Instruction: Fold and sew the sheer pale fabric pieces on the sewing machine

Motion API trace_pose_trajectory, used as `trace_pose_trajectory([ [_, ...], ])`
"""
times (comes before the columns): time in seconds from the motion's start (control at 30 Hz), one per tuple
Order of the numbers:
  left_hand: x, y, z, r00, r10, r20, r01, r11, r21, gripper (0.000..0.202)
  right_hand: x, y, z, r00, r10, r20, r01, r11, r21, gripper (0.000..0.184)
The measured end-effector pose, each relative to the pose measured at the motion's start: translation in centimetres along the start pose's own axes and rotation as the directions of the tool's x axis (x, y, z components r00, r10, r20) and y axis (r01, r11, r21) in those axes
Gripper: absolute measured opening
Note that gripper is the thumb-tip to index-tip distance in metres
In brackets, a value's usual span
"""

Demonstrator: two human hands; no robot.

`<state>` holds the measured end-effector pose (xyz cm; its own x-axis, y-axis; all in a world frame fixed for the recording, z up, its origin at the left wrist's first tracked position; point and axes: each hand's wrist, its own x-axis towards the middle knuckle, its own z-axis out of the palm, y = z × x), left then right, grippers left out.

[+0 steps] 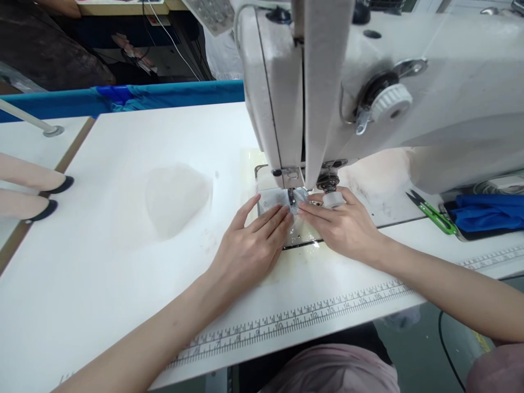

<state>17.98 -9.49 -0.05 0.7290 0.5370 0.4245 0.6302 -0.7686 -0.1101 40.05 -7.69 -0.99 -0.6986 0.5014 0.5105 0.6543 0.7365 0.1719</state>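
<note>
Ruler strip (311,315): printed along the near edge of the table (123,273), my forearms crossing over it.
My left hand (249,248): flat, fingers together and stretched out, pressing the small sheer fabric piece (282,203) down on the needle plate; it clamps nothing.
My right hand (341,224): also flat and unclosed, fingertips on the same piece from the other side, just beside the presser foot (291,197).
Progress: I judge the piece is set under the foot and stitching is at most just under way; the seam is left to do.
Further out: a pale moulded cup (178,199) lies apart to the left; green thread snips (434,214) and blue cloth (489,213) to the right.
Hard to tell: the needle and any stitches are hidden by the sewing machine head (368,82).
</note>
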Motion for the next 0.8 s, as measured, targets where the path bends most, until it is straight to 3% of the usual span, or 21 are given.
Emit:
trace_pose_trajectory([
  [0.43,0.43,-0.47,0.46,1.0,-0.006,-0.014,0.006,1.0,0.02,0.029,0.33,0.1,0.16,1.0,0.029,0.002,-0.029,1.0,-0.006,0.027],
  [0.8,0.64,-0.78,0.89,0.999,-0.021,-0.038,0.022,1.0,0.016,0.03,0.35,0.11,0.35,0.995,0.052,0.09,-0.048,0.998,-0.041,0.033],
])
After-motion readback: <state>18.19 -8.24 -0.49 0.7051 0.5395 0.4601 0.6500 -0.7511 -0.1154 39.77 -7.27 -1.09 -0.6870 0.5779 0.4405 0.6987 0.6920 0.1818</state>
